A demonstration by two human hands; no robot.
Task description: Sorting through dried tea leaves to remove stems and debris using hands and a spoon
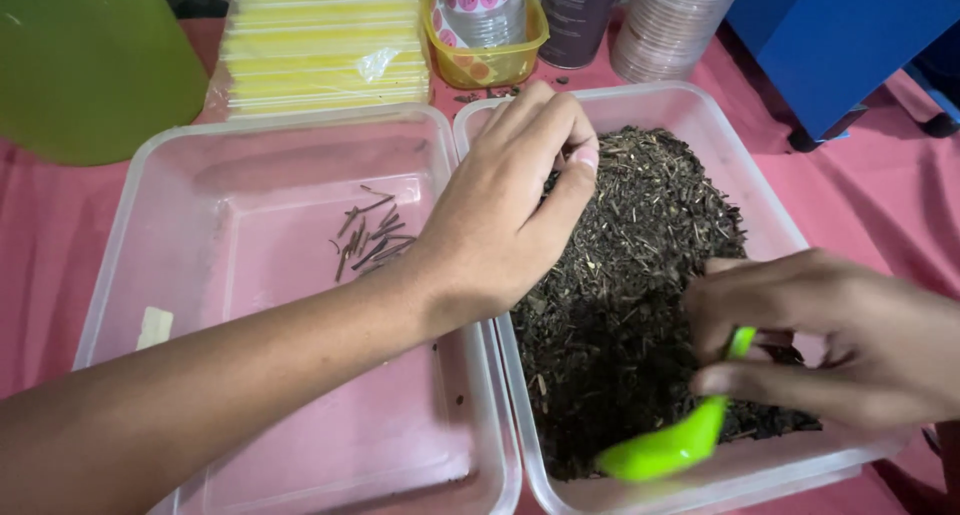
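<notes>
My left hand (505, 210) reaches across to the right clear tub (700, 110), fingers pinched over the pile of dark dried leaves and twigs (640, 275) inside it. Whether it holds a piece I cannot tell. My right hand (830, 335) grips a bright green scoop (675, 440) by its handle, with the bowl at the near edge of that pile. The left clear tub (150, 205) holds a small cluster of dark sticks (372, 237) and a pale scrap (154, 327).
A pink cloth (60, 225) covers the table. Behind the tubs lie a stack of yellow bags (320, 40), a yellow basket with sticker rolls (490, 55), a dark canister (580, 15), stacked clear lids (670, 20) and a green container (90, 60). A blue object (840, 35) stands far right.
</notes>
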